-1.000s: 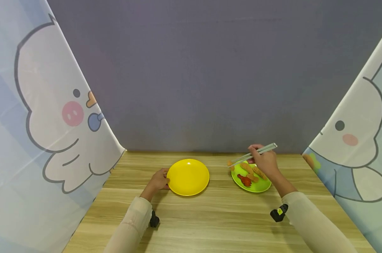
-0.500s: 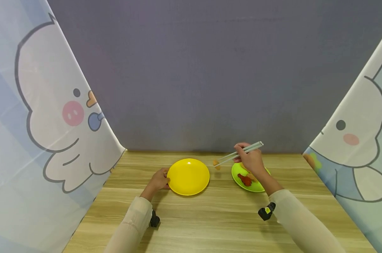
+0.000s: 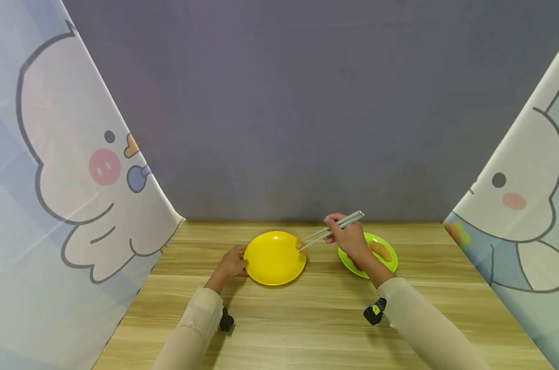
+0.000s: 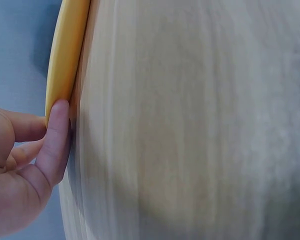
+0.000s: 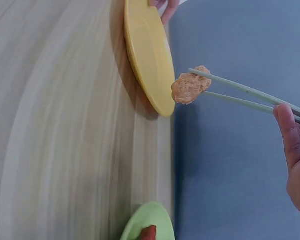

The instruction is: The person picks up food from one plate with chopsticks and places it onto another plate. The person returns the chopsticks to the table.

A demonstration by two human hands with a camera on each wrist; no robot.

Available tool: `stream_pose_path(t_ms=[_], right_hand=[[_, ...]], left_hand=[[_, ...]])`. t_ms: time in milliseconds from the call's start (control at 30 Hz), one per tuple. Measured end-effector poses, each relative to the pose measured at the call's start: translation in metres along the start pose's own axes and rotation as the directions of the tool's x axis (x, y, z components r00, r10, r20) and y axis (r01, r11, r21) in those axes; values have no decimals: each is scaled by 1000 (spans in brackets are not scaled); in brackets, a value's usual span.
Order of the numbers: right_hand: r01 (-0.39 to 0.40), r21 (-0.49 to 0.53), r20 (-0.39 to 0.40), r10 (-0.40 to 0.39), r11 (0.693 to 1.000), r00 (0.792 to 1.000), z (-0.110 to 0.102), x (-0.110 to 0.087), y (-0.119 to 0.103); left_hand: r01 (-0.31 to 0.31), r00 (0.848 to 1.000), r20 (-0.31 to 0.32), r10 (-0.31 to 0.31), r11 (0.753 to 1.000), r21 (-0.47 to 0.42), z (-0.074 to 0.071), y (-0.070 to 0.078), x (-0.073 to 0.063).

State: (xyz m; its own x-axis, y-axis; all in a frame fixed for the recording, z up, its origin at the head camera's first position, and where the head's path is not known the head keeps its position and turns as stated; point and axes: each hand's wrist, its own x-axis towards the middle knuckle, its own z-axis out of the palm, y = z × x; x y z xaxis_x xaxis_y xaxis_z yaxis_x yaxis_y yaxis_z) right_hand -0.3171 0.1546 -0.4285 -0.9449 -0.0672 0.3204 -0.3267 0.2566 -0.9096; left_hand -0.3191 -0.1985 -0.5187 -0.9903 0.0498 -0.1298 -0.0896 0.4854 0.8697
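Note:
My left hand (image 3: 233, 262) pinches the left rim of the yellow plate (image 3: 274, 261); in the left wrist view, the thumb and fingers meet at its edge (image 4: 65, 55). Pale green chopsticks (image 3: 352, 219) are gripped in my right hand (image 3: 352, 243). Their tips squeeze a golden-brown chicken nugget (image 5: 189, 87), which overlaps the yellow plate's right rim in the head view. Partly hidden beneath my right forearm is the green plate (image 3: 393, 265), bearing a breaded strip (image 3: 380, 251) and a red drumstick (image 5: 149, 233).
Both plates are on a wood-grain table (image 3: 279, 324). A grey panel (image 3: 279, 128) rises behind it. Cartoon-printed cloths stand along the left (image 3: 80, 169) and right (image 3: 534, 205) sides.
My right hand has carried the nugget in the chopsticks leftward from the green plate to the yellow plate's right rim. My left hand has stayed at the yellow plate.

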Motion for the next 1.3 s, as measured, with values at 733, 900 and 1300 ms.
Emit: stream_pose_path(t_ms=[733,900,1300], right_hand=[[-41,-61,67,45,997,997,38,-5,5],[-14,-47,70,17,999,997,41,-5,13],[-21,-49,91,26,999,995,51,-9,20]], left_hand=[[7,1000,5,-7,1000,7,-1,0,-1],[8,1000,6,-8,1000,-9,-1,-1,0],[-1,1000,-1,1,1000,-15,-1,1,-1]])
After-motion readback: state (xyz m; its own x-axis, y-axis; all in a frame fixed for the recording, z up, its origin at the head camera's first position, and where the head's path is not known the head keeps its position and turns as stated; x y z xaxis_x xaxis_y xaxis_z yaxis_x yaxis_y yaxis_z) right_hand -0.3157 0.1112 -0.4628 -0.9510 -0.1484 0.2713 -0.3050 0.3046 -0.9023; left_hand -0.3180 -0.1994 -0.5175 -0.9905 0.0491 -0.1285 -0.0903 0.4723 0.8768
